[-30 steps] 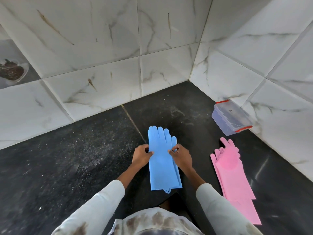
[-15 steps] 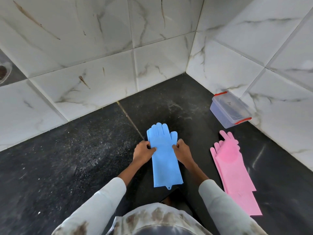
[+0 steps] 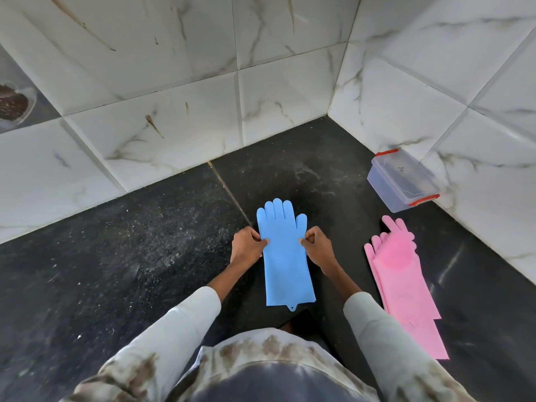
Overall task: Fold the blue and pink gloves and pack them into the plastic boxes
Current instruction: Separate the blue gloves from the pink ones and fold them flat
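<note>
The blue gloves (image 3: 285,256) lie flat and stacked on the dark floor, fingers pointing away from me. My left hand (image 3: 246,247) pinches their left edge near the palm. My right hand (image 3: 317,248) pinches the right edge at the same height. To the right the pink gloves (image 3: 403,282) lie flat, one on the other, the bristled palm of the top one facing up. A clear plastic box (image 3: 401,181) with red clips and its lid on stands beyond them against the right wall.
White marble-patterned tiled walls meet in a corner straight ahead. The dark stone floor (image 3: 130,256) is dusty. A round dish with dark contents (image 3: 13,104) sits at the far left edge.
The blue gloves have shifted slightly and now lie squarely one over the other. Both hands stay pinched on their edges. The head view has tilted down a little.
</note>
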